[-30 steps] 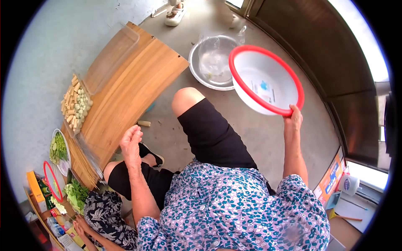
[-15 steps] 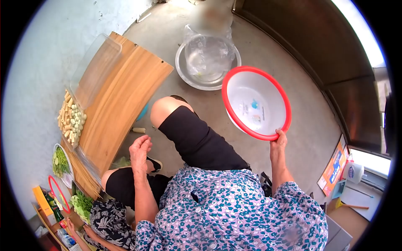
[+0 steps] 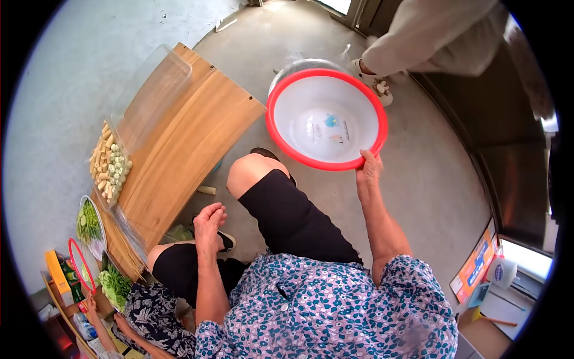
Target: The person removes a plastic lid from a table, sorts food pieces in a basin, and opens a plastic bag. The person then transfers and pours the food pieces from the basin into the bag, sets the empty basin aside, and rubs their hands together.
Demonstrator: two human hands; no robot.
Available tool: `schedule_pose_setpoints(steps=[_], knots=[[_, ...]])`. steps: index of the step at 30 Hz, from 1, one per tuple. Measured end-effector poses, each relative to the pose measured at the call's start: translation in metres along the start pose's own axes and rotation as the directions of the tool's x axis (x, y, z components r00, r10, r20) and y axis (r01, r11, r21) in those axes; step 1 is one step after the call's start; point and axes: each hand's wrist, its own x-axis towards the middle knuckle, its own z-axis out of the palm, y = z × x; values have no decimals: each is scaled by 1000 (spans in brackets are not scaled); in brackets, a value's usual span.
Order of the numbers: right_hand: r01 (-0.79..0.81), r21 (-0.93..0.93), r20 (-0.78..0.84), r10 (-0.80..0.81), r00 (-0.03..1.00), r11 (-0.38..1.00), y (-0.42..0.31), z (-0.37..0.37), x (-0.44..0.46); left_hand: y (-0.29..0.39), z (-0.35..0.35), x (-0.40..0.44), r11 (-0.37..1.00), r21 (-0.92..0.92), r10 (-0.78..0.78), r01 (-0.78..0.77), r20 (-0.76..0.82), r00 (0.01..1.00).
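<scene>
My right hand (image 3: pixel 369 169) is closed on the near right rim of a white plastic basin (image 3: pixel 299 113) with a red edge. The basin is tilted, its inside facing me, with a small blue print at the bottom. Behind it, a metal basin (image 3: pixel 308 62) on the floor is mostly hidden, with clear plastic at its edge. In front of my left thigh, beside the wooden table, my left hand (image 3: pixel 207 226) hangs in the air. Its fingers are loosely bent, and nothing shows in them.
On the wooden table (image 3: pixel 179 137) stand a clear container (image 3: pixel 158 90), cut pale pieces (image 3: pixel 107 158) and thin sticks (image 3: pixel 125 236). A plate of greens (image 3: pixel 89 224) is further left. Another person's hands (image 3: pixel 91 304) are at lower left. A person in a grey sleeve (image 3: pixel 418 36) stands at upper right.
My right hand has moved the red-rimmed basin left and up, over the metal basin. A person in grey has come into view at upper right. My left hand has shifted slightly down and right.
</scene>
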Motion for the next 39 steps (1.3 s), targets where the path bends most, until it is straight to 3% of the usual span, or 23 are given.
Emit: schedule_pose_setpoints(steps=[4, 8, 14, 15, 21, 23, 24, 26, 27, 28, 30, 32, 34, 36, 37, 38, 39], knots=[[-35, 29, -66, 36, 997, 999, 11, 32, 17, -12, -11, -4, 991, -125, -50, 47, -23, 998], [48, 44, -69, -45, 997, 998, 42, 26, 69, -11, -13, -8, 993, -119, -36, 29, -56, 998], [-147, 109, 65, 140, 988, 983, 53, 13, 120, -11, -31, -20, 981, -189, 42, -46, -26, 999], [-161, 83, -10, 162, 987, 984, 50, 23, 116, -8, -35, -22, 981, -187, 51, -56, -34, 998], [-214, -159, 28, 221, 975, 964, 29, 45, 89, 0, -44, -26, 970, -239, 37, -49, -55, 998], [-225, -673, -246, 73, 966, 705, 10, 67, 49, 1, -46, -28, 961, -274, 32, -45, -53, 998], [-215, -678, -232, 73, 970, 702, 18, 54, 62, 2, -48, -29, 957, -284, 35, -52, -63, 997], [167, -777, -79, -356, 931, 607, 40, 19, 106, 9, -50, -32, 940, -334, 62, -73, -43, 997], [115, -937, -81, -526, 847, 329, 29, 36, 85, 10, -52, -31, 936, -345, 67, -77, -42, 997], [129, -937, -67, -531, 845, 324, 14, 61, 50, 12, -56, -30, 911, -403, 73, -82, -38, 997], [597, -761, 381, -568, 729, 255, -2, 108, -5, 13, -66, -27, 876, -473, 85, -100, -52, 995], [609, -683, 515, -326, 793, 403, 2, 147, -2, 17, -68, -19, 708, -686, 96, -167, -141, 985], [740, -421, 638, -408, 653, 525, 12, 216, -102, 17, -69, -9, 645, -734, 153, -214, -150, 977], [814, -322, 856, -220, 469, 485, 2, 259, -211, 30, -67, -8, 487, -834, 104, -260, -240, 965], [750, -270, 898, -124, 422, 603, 14, 265, -241, 34, -67, -7, 475, -838, 109, -267, -245, 963], [798, -316, 935, 25, 355, 513, 16, 269, -286, 35, -69, -6, 418, -875, 117, -245, -215, 970], [835, -233, 972, 124, 198, 499, 45, 260, -292, 35, -70, -6, 363, -907, 122, -213, -181, 976]])
